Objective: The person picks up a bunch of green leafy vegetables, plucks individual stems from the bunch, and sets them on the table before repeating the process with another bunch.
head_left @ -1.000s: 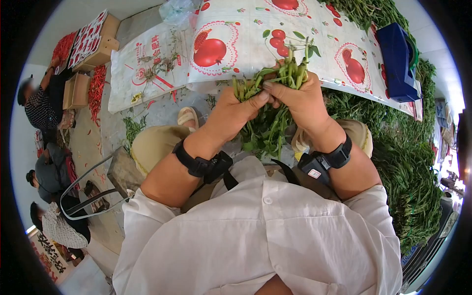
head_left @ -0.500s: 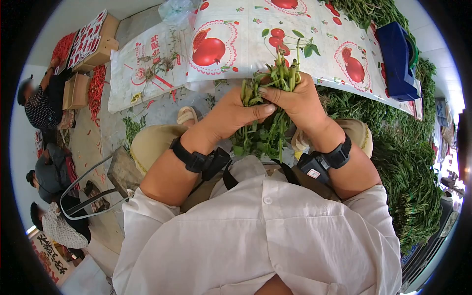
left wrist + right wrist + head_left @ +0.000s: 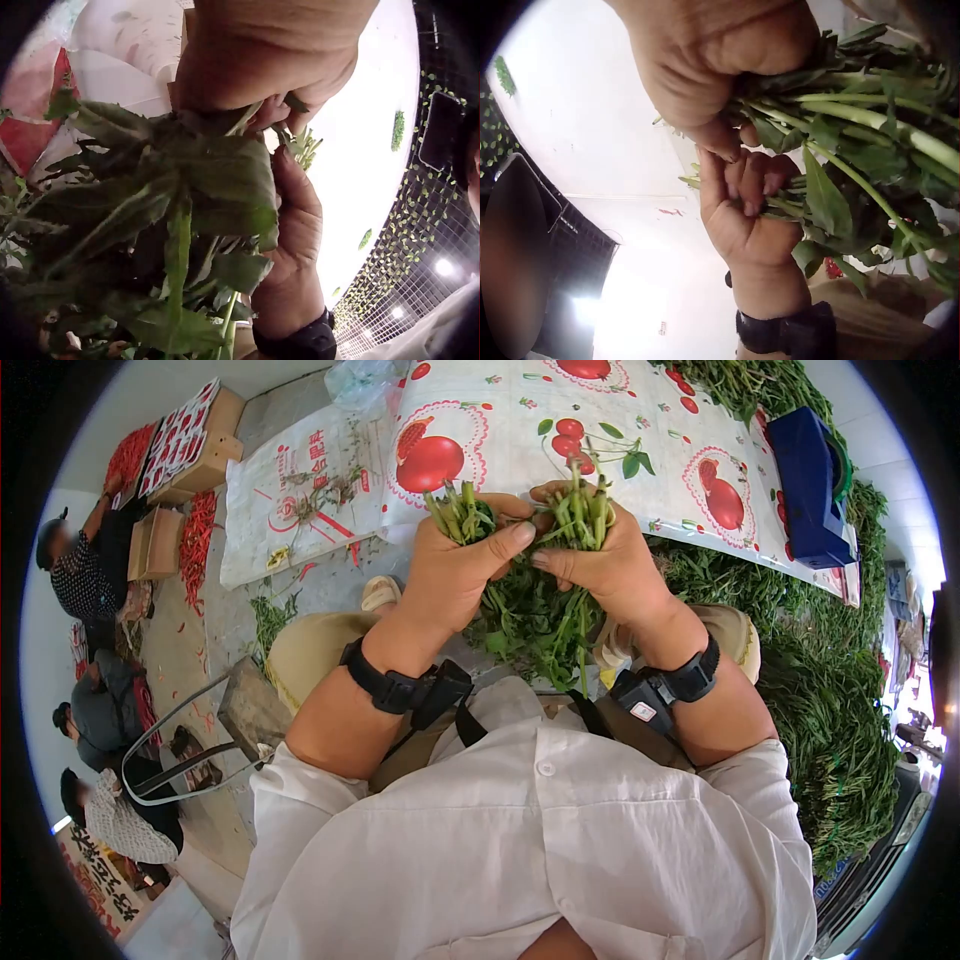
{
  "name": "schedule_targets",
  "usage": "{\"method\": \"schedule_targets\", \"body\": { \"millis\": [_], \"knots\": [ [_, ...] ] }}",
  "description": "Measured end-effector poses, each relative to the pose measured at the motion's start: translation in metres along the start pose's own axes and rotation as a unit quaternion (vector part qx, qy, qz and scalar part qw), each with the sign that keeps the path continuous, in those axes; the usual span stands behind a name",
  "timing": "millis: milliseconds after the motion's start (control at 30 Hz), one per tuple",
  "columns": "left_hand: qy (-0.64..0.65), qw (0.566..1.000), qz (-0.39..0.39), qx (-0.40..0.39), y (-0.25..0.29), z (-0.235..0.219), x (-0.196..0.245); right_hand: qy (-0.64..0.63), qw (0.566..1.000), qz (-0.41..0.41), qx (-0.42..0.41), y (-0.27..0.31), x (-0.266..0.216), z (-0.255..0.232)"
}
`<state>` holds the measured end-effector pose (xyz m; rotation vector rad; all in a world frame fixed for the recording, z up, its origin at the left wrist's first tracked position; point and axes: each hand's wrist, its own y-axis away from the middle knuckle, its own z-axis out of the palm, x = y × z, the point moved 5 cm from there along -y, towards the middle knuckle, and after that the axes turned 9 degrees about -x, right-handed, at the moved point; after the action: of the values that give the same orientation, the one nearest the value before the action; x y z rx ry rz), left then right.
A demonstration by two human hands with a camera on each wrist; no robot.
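Observation:
My left hand (image 3: 455, 568) grips a bunch of green stems (image 3: 462, 515), its cut ends pointing up and away. Beside it my right hand (image 3: 615, 565) holds a second bunch of leafy stems (image 3: 582, 520), thumb laid across the front. Both thumbs point inward, and the fingers of the two hands lie close together behind the stems. Dark green leaves (image 3: 540, 622) hang below the hands over the gap between the knees. Broad leaves (image 3: 217, 180) fill the left wrist view's middle. Pale stems (image 3: 855, 116) run rightward out of the right hand in the right wrist view.
Ahead stands a table with a pomegranate-print cover (image 3: 640, 470). A blue plastic holder (image 3: 808, 490) sits at its right end, near heaped greens (image 3: 830, 730). A white sack (image 3: 310, 490) with plant scraps lies left. Several people, including one in dotted clothing (image 3: 85, 580), work near red chillies (image 3: 198, 545).
The hands first drew together around the stems, then moved slightly apart; the left hand shifted left. The stems now show as two separate bunches, one in each hand.

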<state>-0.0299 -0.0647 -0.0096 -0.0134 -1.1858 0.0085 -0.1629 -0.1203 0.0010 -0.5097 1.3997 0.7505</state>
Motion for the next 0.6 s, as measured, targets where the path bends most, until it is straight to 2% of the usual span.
{"method": "schedule_targets", "body": {
  "millis": [133,333,400,433,500,600],
  "knots": [
    [-0.033,0.999,0.023,-0.012,-0.001,0.007,0.003,0.058,0.998,0.028,-0.017,0.0,-0.002,0.007],
    [-0.051,0.999,0.017,-0.01,0.001,0.008,0.004,0.082,0.996,0.018,-0.033,0.0,0.001,0.011],
    [-0.045,0.998,0.042,0.001,0.0,0.007,0.001,0.054,0.997,0.025,-0.051,0.001,0.0,0.01],
    [-0.034,0.999,0.026,0.004,0.0,0.005,0.0,0.04,0.997,0.029,-0.061,0.001,0.0,0.01],
    [-0.012,1.0,-0.006,0.011,0.001,0.0,-0.002,-0.021,0.999,0.005,-0.037,0.001,0.002,0.006],
    [0.03,0.999,0.001,0.045,0.001,-0.005,-0.001,-0.073,0.997,-0.024,-0.014,0.0,0.01,0.001]
  ]
}}
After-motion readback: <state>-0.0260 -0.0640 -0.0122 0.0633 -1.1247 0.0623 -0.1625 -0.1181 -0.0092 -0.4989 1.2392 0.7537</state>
